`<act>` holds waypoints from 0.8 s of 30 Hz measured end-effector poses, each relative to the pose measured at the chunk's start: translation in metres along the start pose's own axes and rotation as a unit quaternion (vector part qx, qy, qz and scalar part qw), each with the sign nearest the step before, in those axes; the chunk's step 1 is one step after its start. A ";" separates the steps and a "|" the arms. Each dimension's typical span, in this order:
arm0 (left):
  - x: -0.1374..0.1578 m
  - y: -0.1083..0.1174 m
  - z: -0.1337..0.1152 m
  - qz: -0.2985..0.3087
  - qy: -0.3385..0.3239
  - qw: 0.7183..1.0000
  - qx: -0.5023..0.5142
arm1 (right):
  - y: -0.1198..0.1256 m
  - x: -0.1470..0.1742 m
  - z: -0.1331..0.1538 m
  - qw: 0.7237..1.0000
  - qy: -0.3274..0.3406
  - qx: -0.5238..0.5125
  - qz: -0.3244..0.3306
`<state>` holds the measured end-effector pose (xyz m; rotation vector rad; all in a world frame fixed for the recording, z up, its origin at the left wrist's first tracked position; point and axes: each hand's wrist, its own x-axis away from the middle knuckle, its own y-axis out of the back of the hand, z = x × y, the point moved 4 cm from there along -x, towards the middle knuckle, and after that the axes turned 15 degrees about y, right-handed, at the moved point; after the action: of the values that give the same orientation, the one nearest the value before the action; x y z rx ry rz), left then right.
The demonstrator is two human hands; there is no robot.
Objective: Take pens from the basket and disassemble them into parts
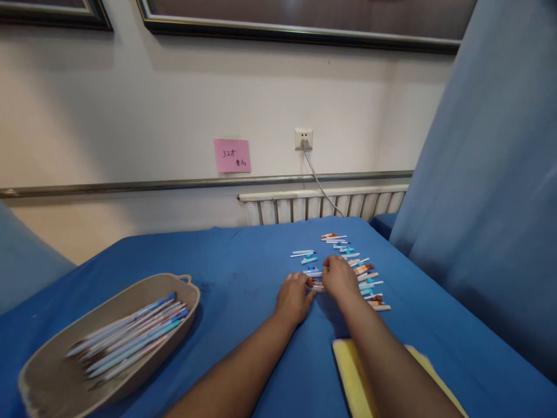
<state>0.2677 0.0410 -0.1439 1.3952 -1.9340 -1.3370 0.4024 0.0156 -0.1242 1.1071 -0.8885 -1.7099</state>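
Note:
My left hand (292, 299) is low over the blue cloth, its fingers closed around the brown end of a pen part (318, 287). Close beside it is my right hand (340, 276), fingers bent together in a pinch; what sits in its fingertips is hidden. Just beyond the hands lie blue pen parts (311, 273). Several loose pen pieces, such as a light blue one (309, 260), orange-brown ones (364, 269) and thin white refills (375, 283), are spread around and to the right of my right hand.
A beige basket (43, 371) at left holds several assembled-looking pens (134, 337). A yellow item (354, 371) lies under my right forearm. Behind the blue-covered table (243, 255) are a radiator (300, 209) and a plugged cable (319, 184). A blue curtain (470, 174) hangs at right.

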 end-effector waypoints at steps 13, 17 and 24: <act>0.028 0.015 0.012 -0.003 0.018 1.000 0.006 | -0.006 0.009 0.046 0.964 0.081 -0.226 -0.117; 0.048 0.020 0.018 0.011 0.036 0.999 0.020 | -0.013 0.027 0.076 0.952 0.178 -0.241 -0.064; 0.112 0.131 0.038 0.002 0.062 0.994 0.086 | -0.010 0.054 0.110 0.929 0.266 -0.255 0.020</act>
<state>0.1266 -0.0354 -0.0698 1.5142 -2.0062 -1.0762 0.2859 -0.0207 -0.1119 1.0929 -0.1091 -1.3821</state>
